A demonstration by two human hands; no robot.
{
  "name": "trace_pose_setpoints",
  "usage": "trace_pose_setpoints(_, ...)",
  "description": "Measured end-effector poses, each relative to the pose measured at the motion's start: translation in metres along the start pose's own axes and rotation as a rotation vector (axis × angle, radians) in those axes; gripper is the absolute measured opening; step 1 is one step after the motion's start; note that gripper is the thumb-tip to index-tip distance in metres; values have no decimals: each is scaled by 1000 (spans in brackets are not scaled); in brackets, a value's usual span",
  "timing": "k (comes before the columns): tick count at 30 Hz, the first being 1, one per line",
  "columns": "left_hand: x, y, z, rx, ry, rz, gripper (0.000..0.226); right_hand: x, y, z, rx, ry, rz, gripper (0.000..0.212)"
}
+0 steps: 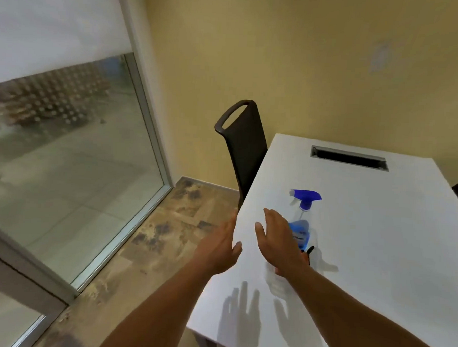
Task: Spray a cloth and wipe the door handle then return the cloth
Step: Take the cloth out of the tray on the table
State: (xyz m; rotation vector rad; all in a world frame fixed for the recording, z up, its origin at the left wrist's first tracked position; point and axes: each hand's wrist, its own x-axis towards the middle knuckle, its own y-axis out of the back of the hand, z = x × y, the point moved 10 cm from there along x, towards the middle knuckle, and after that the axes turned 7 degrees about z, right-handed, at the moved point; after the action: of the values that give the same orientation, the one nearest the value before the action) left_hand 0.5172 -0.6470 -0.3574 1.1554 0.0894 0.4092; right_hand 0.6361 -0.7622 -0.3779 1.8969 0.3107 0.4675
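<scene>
Both hands are reaching forward over the near left corner of the white bench [377, 232], flat and spread, fingers extended, holding nothing. Of the two, the right hand [277, 243] is sitting nearer the spray bottle [301, 226]: it is hovering just to the left of the bottle, overlapping its lower body in this view, though whether skin is touching plastic cannot be told. Meanwhile the left hand [219, 247] is hanging farther left, over the bench's edge and partly above the floor [153, 248], so it is the less handy one for the grasp. Standing upright, the bottle is keeping its long axis vertical, with the blue trigger head on top and its nozzle pointing left, toward the dark chair [242, 147] tucked against the bench. In my judgement, the coming move is turning on the right hand shifting slightly rightward and closing around the bottle's body or neck. No cloth is showing clearly; something small, dark and orange is peeking out beside the right wrist, too hidden to name. No door handle is visible either.
</scene>
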Motion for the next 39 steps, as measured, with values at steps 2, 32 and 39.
trace_pose_setpoints(2, 12, -25, 15, -2, -24, -75, 85, 6, -8, 26, -78, -43, -24, 62)
trace_pose_setpoints(32, 45, -134, 44, -87, -4, -551, 43, -2, -85, 120, -308, 22, -501, 41)
trace_pose_setpoints(39, 40, -146, 35, -138, 9, -632, 45, -3, -64, 110, -213, -5, -516, 31)
